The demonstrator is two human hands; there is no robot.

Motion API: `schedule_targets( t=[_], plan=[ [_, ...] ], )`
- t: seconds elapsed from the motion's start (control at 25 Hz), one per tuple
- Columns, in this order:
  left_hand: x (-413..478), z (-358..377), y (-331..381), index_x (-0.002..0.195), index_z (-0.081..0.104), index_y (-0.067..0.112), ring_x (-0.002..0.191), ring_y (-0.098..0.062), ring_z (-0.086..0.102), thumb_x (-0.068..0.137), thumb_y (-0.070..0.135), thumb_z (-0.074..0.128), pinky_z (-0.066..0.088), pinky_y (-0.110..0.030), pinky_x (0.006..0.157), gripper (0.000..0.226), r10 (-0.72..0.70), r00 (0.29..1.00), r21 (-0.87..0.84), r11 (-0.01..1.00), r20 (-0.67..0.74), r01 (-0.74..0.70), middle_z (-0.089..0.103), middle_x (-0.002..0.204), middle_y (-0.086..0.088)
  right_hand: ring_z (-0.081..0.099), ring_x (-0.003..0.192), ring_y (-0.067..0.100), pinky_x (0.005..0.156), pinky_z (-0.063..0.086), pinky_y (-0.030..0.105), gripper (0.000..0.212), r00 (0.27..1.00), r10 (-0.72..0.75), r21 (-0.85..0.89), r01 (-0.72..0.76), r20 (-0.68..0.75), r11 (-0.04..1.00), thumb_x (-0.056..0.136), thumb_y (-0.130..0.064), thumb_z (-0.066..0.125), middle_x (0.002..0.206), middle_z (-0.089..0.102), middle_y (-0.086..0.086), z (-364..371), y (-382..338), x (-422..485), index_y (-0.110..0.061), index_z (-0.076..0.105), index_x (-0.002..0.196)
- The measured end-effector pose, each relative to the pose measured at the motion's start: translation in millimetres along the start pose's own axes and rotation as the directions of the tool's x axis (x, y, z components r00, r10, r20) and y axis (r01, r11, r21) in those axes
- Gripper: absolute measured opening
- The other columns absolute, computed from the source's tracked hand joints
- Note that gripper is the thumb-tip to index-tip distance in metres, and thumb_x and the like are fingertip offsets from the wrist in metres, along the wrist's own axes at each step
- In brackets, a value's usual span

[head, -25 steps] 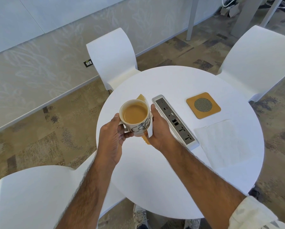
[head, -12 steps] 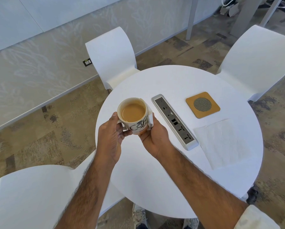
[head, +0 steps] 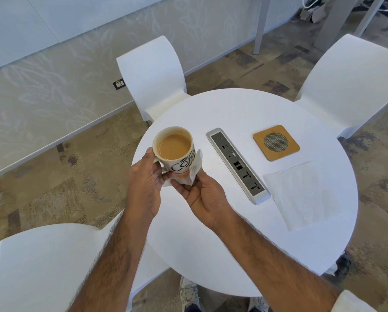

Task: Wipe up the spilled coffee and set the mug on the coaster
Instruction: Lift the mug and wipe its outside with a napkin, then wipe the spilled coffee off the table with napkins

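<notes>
A white mug [head: 174, 149] with black lettering, full of milky coffee, is held above the left side of the round white table [head: 222, 233]. My left hand [head: 145, 183] grips it by the handle side. My right hand [head: 202, 194] is under the mug's base, pressing a white napkin [head: 195, 170] against its bottom and right side. A square tan coaster [head: 276, 142] with a mesh centre lies on the table to the right, apart from the mug. No spill shows on the table; the spot under the mug is hidden.
A grey power strip [head: 238, 165] lies between the mug and the coaster. A second unfolded napkin [head: 301, 194] lies near the table's right edge. White chairs stand at the far left [head: 152, 75], far right [head: 350, 82] and near left [head: 42, 266].
The mug has moved up and left off the table. The orange-brown spill patch seen beside it a second ago is no longer visible. My right hand has shifted from the mug's side to under it.
</notes>
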State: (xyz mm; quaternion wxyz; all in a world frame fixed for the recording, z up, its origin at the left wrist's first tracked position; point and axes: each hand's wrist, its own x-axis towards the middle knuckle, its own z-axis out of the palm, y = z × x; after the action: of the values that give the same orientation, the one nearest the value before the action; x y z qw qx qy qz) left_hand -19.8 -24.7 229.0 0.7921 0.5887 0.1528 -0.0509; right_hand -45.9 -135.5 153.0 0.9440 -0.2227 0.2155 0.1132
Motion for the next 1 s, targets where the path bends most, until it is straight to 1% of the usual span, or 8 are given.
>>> schedule_targets(
  t=[0.2,0.28,0.4,0.52,0.68,0.8,0.88,1.0],
  plan=[
    [2.9,-5.3,-6.6,0.09,0.063,0.019,0.049,-0.002,0.059,0.108,0.025,0.045,0.048,-0.031,0.067,0.026,0.012,1.0,0.019,1.0,-0.017,-0.012,0.057,0.049,0.015,0.071,0.108,0.032,0.093,0.06,0.044,0.032,0.998,-0.011,-0.038,0.009,-0.064,0.999,0.105,-0.01,0.054,0.133,0.064,0.027,-5.3,0.0,-2.6,0.009,0.058,0.13],
    [5.5,-7.5,-11.6,0.088,0.064,0.02,0.048,-0.002,0.056,0.108,0.027,0.046,0.044,-0.03,0.065,0.028,0.01,1.0,0.016,1.0,-0.024,-0.01,0.054,0.049,0.016,0.072,0.101,0.03,0.092,0.06,0.044,0.026,0.995,-0.026,-0.08,0.018,-0.094,0.997,0.103,-0.004,0.055,0.123,0.068,0.027,-8.5,-1.3,-1.4,0.011,0.062,0.123],
    [8.8,-9.5,-17.7,0.078,0.066,0.021,0.044,-0.003,0.044,0.107,0.026,0.048,0.037,-0.032,0.062,0.035,-0.001,1.0,-0.031,1.0,-0.031,0.0,0.044,0.048,0.013,0.071,0.092,0.029,0.087,0.062,0.042,0.011,0.986,-0.064,-0.157,0.04,-0.153,0.987,0.099,0.003,0.058,0.099,0.071,0.022,-13.1,-5.8,0.4,0.008,0.068,0.1],
    [10.5,-9.6,-19.7,0.066,0.074,0.026,0.045,-0.004,0.041,0.107,0.027,0.049,0.034,-0.032,0.06,0.047,-0.008,1.0,-0.045,0.999,-0.011,0.008,0.042,0.048,0.012,0.069,0.086,0.029,0.078,0.065,0.037,0.008,0.98,-0.093,-0.234,0.051,-0.175,0.971,0.094,0.008,0.061,0.093,0.068,0.021,-17.0,-12.5,3.5,0.002,0.065,0.09],
    [16.6,-11.8,-19.6,0.058,0.074,0.03,0.044,-0.004,0.043,0.108,0.026,0.047,0.034,-0.031,0.061,0.056,-0.007,1.0,-0.04,0.999,-0.002,0.007,0.045,0.047,0.014,0.067,0.087,0.029,0.074,0.064,0.037,0.012,0.964,-0.178,-0.339,0.104,-0.197,0.935,0.095,0.001,0.062,0.095,0.068,0.02,-23.6,-34.5,17.4,-0.005,0.061,0.085],
    [29.9,-22.4,-24.0,0.068,0.07,0.026,0.048,-0.003,0.045,0.108,0.025,0.047,0.034,-0.031,0.063,0.046,0.001,1.0,-0.029,1.0,-0.026,-0.002,0.047,0.049,0.014,0.066,0.095,0.028,0.081,0.062,0.043,0.012,0.94,-0.286,-0.44,0.181,-0.185,0.88,0.095,-0.003,0.063,0.1,0.068,0.017,-36.4,-62.9,34.3,-0.008,0.061,0.085],
    [44.8,-30.3,-28.1,0.076,0.063,0.024,0.048,-0.003,0.045,0.107,0.025,0.047,0.034,-0.031,0.063,0.035,0.0,0.999,-0.026,1.0,-0.051,-0.001,0.047,0.049,0.014,0.065,0.092,0.025,0.081,0.061,0.041,0.018,0.913,-0.353,-0.518,0.205,-0.205,0.831,0.094,-0.003,0.063,0.095,0.067,0.013,-46.5,-80.2,49.8,-0.011,0.06,0.079],
    [74.3,-40.2,-36.5,0.064,0.067,0.025,0.046,-0.003,0.041,0.104,0.021,0.052,0.034,-0.03,0.063,0.043,-0.02,0.996,-0.028,0.999,-0.09,0.018,0.041,0.047,0.013,0.058,0.083,0.023,0.08,0.054,0.038,0.018,0.875,-0.431,-0.638,0.205,-0.22,0.742,0.087,-0.008,0.068,0.084,0.059,0.012,-62.7,-93.0,74.0,-0.013,0.06,0.072]
  ],
)
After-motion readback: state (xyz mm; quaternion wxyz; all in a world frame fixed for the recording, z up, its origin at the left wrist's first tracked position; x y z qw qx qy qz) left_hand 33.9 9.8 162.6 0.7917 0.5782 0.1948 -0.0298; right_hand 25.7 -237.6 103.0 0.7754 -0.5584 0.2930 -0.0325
